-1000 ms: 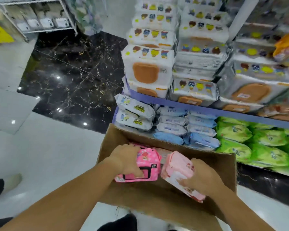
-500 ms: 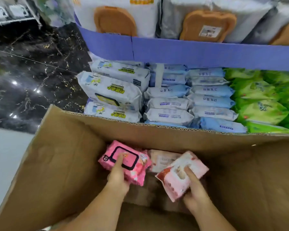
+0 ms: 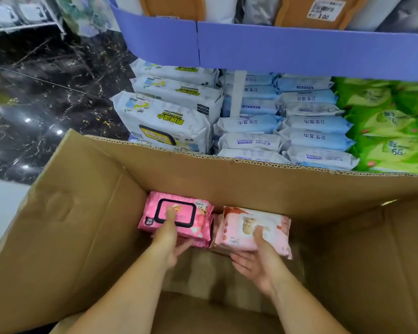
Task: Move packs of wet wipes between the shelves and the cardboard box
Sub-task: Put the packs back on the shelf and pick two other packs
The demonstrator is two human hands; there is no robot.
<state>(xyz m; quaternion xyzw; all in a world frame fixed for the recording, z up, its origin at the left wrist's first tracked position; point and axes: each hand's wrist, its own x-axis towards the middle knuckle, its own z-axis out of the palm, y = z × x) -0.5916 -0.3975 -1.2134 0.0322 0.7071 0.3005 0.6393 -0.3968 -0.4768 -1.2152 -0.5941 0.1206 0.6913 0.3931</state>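
Head view. Box fills the lower frame, its far wall against the shelf of stocked packs.
- Left hand holds the bright pink pack: thumb on the lid, fingers curled under the near edge.
- Right hand holds the pale pink pack the same way.
- Both packs are at centre frame, side by side, close to the far wall.
- Can't tell whether they are being set down or lifted.

Judgement: keep them flat and square to the wall. Go light on the lid so it doesn't pop. Take the weight on the fingers underneath.
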